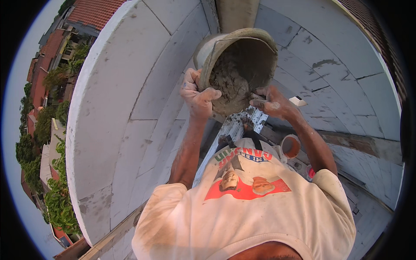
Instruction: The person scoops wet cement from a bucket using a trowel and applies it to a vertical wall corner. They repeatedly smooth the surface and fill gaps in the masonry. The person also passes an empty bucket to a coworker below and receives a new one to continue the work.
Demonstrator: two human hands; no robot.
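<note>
A grey, mortar-caked bucket [236, 56] is tilted on its side with its mouth facing me, and wet grey mortar [229, 82] lies in its lower half. My left hand [197, 95] grips the left rim, thumb hooked over the edge. My right hand [271, 103], smeared with mortar, holds the lower right rim, its fingertips at the mortar. Both forearms reach up to the bucket from my stained white printed shirt [242, 203].
A curved wall of white blocks [130, 99] wraps around on both sides. A spattered board [240, 123] lies under the bucket, with a small orange pail [290, 146] beside it. A wooden plank [112, 236] runs at lower left. Red-roofed houses and trees [43, 130] lie far below.
</note>
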